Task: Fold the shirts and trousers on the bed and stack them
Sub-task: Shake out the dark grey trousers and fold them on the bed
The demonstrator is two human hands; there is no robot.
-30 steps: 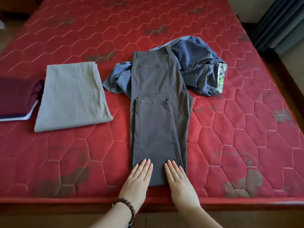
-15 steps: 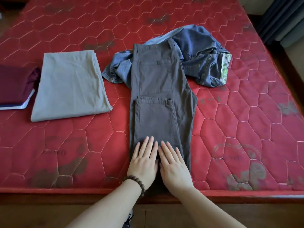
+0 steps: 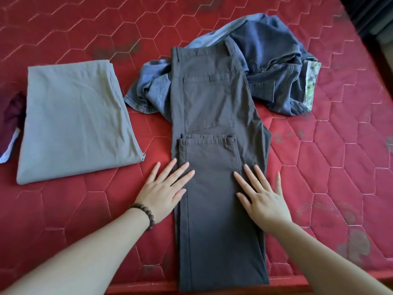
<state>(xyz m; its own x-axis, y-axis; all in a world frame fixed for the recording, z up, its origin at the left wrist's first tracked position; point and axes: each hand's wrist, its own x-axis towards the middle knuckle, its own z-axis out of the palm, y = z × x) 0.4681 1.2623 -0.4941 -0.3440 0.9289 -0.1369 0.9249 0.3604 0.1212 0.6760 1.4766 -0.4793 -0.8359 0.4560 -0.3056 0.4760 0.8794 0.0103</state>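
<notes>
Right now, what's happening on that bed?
A person is folding dark grey cotton trousers on a red quilted mattress. The left hand and right hand press flat on the folded-up legs. A folded pale grey garment lies to the left; crumpled blue denim clothes wait behind.

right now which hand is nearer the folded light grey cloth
Left. The left hand lies just right of the folded light grey cloth; the right hand is across the dark grey trousers.

A folded dark maroon garment [image 3: 11, 116] is cut off by the left edge. The long grey cotton trousers [image 3: 212, 145] cover part of the crumpled blue denim clothes [image 3: 274, 67].
</notes>
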